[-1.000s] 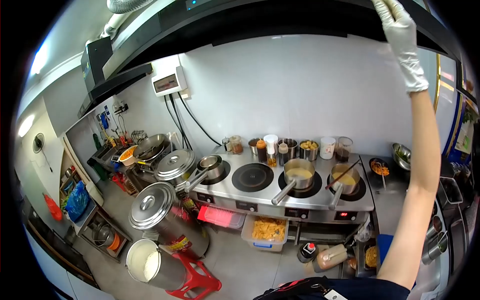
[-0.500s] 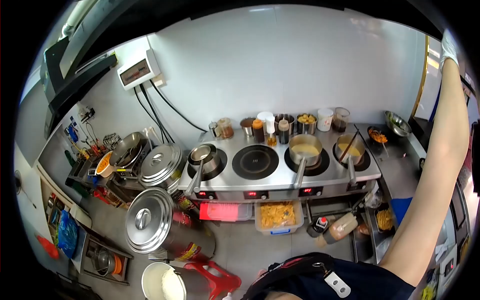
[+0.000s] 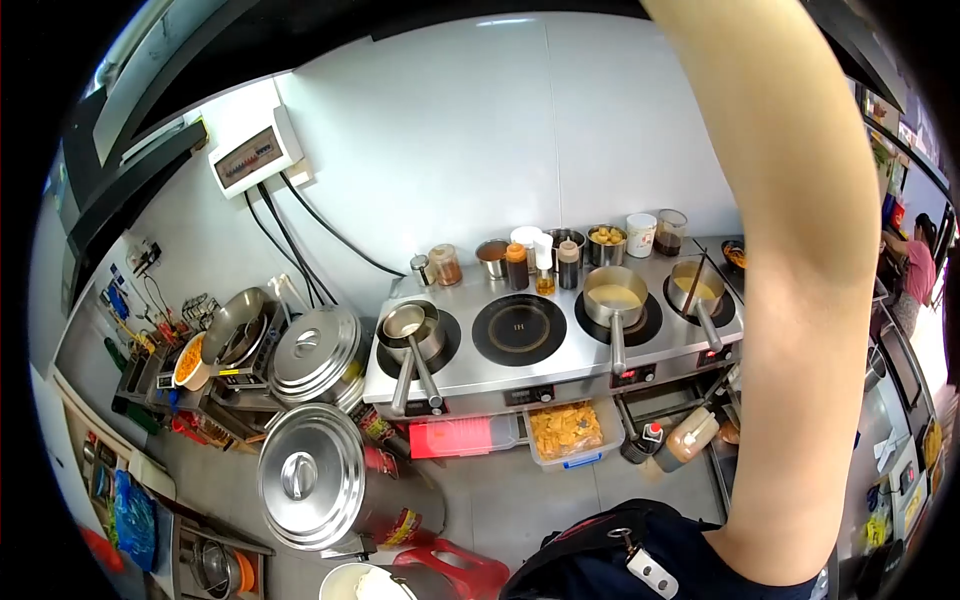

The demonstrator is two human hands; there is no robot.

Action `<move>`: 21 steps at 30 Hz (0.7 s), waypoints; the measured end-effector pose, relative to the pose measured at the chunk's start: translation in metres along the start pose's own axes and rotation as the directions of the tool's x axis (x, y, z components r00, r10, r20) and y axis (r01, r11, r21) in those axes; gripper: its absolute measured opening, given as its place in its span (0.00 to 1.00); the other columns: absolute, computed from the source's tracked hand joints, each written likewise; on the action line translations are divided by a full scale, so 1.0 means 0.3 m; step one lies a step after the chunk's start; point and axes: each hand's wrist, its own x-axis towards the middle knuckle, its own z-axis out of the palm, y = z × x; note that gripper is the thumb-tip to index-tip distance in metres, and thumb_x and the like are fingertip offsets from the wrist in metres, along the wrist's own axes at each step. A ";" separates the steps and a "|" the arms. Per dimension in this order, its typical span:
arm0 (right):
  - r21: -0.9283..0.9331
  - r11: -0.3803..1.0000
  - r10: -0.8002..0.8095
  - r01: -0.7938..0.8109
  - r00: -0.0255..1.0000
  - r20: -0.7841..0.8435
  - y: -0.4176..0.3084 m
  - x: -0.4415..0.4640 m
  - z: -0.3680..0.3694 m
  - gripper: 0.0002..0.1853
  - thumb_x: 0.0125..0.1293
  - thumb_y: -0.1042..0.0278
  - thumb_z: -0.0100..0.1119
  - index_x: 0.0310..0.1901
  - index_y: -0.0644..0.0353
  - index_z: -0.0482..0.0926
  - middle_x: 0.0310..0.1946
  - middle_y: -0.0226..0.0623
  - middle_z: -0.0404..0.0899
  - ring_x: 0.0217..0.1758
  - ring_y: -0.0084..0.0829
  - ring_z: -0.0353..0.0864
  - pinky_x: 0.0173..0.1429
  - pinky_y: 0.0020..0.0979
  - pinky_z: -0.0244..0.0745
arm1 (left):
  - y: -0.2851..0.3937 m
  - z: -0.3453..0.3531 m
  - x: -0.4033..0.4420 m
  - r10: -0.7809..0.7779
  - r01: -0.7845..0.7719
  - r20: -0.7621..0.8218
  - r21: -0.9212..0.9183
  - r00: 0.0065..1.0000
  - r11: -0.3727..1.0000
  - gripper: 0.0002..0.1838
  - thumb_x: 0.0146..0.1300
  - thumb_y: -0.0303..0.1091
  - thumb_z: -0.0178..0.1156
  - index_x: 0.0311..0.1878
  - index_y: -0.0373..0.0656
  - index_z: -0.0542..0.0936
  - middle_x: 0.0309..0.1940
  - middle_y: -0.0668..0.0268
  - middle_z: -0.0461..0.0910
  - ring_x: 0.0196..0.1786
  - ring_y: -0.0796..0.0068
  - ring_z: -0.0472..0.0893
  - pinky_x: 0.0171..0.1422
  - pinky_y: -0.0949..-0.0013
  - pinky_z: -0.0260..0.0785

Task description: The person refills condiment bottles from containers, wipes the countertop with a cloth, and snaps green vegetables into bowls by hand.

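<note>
My right arm (image 3: 800, 300) is raised and reaches past the top edge of the view, so its hand is out of sight. My left hand does not show either. Below and left of the arm stands a steel hob counter (image 3: 455, 375). A saucepan of pale yellow liquid (image 3: 614, 300) sits on one burner. To its right is a smaller saucepan (image 3: 697, 290) with chopsticks leaning in it. At the left end, a pot (image 3: 425, 335) holds a ladle-like strainer (image 3: 405, 320). One black burner (image 3: 519, 330) between them has no pot.
Sauce bottles (image 3: 517, 266) and jars line the counter's back. Large lidded steel pots (image 3: 310, 478) stand on the left floor by a red stool (image 3: 465, 570). A box of yellow food (image 3: 567, 432) sits below the hob. Another person (image 3: 915, 265) is at far right.
My right arm has swung left and up across the view. Its gloved hand, earlier at the upper right, has left the frame. The camera has turned slightly right.
</note>
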 end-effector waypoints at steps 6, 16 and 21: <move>0.334 0.916 -0.027 -0.223 0.796 0.605 0.007 -0.145 -0.061 0.22 0.67 0.49 0.58 0.50 0.61 0.82 0.36 0.36 0.84 0.42 0.27 0.81 0.54 0.30 0.75 | -0.045 -0.003 0.048 -0.005 0.005 -0.004 0.016 1.000 1.000 0.26 0.65 0.53 0.54 0.41 0.33 0.82 0.38 0.45 0.82 0.49 0.45 0.80 0.54 0.54 0.71; -0.202 -0.118 0.671 -0.972 0.073 -0.738 0.975 -1.239 -0.702 0.41 0.65 0.29 0.43 0.48 0.67 0.83 0.41 0.52 0.84 0.50 0.46 0.81 0.60 0.39 0.70 | -0.076 -0.026 0.104 -0.022 0.023 -0.011 0.059 1.000 0.998 0.25 0.65 0.52 0.54 0.40 0.34 0.82 0.38 0.46 0.82 0.48 0.45 0.80 0.53 0.54 0.71; -0.113 0.473 0.450 -0.874 0.350 -0.821 0.574 -0.450 -0.455 0.29 0.66 0.44 0.46 0.49 0.65 0.81 0.45 0.53 0.82 0.51 0.49 0.80 0.58 0.43 0.72 | -0.089 -0.035 0.116 -0.034 0.035 -0.014 0.065 0.999 0.997 0.25 0.65 0.52 0.54 0.40 0.34 0.82 0.38 0.46 0.82 0.48 0.45 0.80 0.53 0.54 0.72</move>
